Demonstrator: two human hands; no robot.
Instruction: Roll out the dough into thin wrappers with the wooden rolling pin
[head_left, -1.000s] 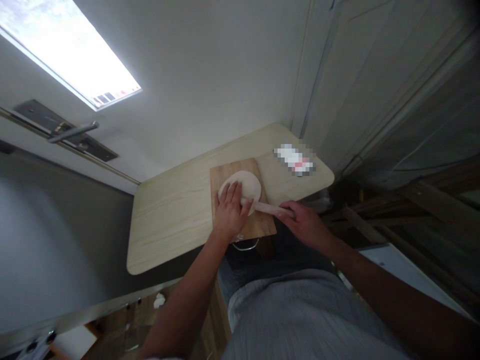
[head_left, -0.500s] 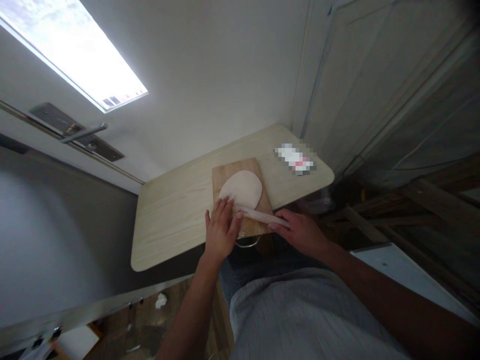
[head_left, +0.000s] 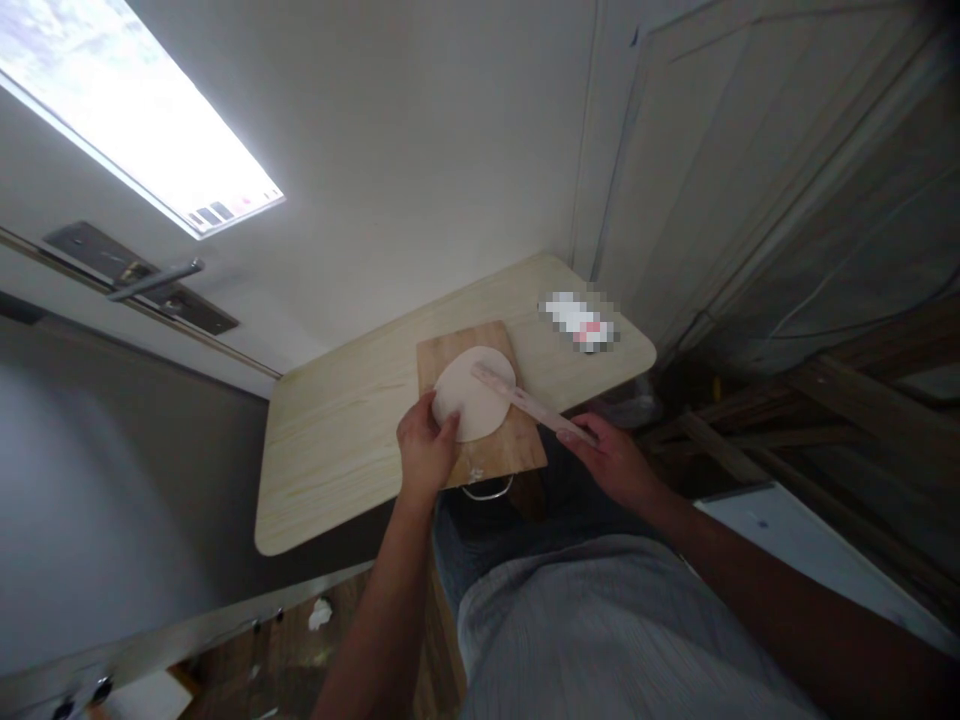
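Note:
A flat round sheet of dough (head_left: 474, 410) lies on a wooden cutting board (head_left: 517, 450). At the dough's lower left edge, my left hand (head_left: 426, 455) grips it, thumb on top and the other fingers curled at the rim. My right hand (head_left: 611, 460) is closed around the near end of a thin wooden rolling pin (head_left: 536, 408). The pin slants up to the left, its far end over the upper right part of the dough; whether that end touches cannot be told.
The board rests on a pale wooden table (head_left: 330, 430) with rounded corners, against a white door with a lever handle (head_left: 157, 280). A blurred-out white and pink item (head_left: 577, 318) lies at the table's right. A metal board handle (head_left: 487, 492) juts over the front edge.
My left hand has gone from lying flat by the pin to gripping the dough's left edge. The rolling pin's far end has swung up and away from the left hand.

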